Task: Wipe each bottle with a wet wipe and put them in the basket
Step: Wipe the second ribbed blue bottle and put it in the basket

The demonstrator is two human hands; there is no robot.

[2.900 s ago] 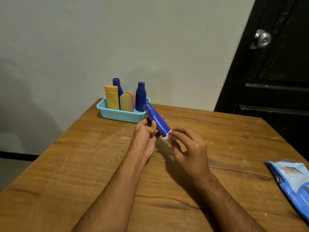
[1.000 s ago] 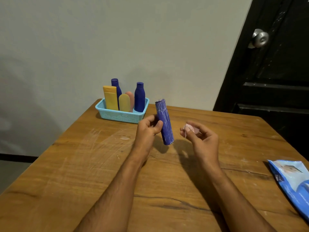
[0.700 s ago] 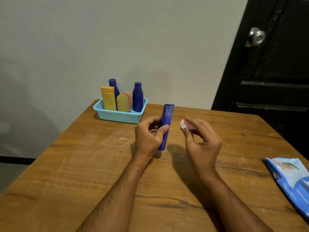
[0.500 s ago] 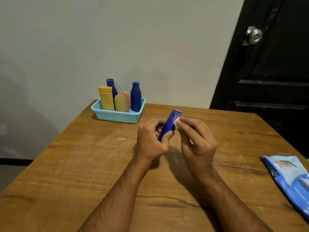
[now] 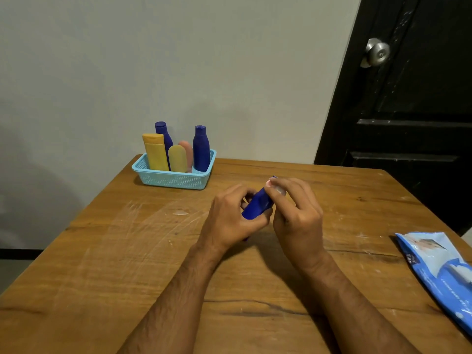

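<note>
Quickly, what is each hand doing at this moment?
Left hand: grips the blue bottle.
Right hand: pinches a wet wipe against the bottle's upper end.

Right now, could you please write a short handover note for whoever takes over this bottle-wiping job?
Left hand: grips the blue bottle above the table, tilted.
Right hand: pinches the wet wipe against the bottle's upper end.
Basket at the table's far edge: five bottles stand in it, two dark blue, one yellow, one pale yellow, one pink.
Wipe pack lies at the right edge.
Left: finish wiping this bottle and put it in the basket. No other loose bottle is in view.
</note>
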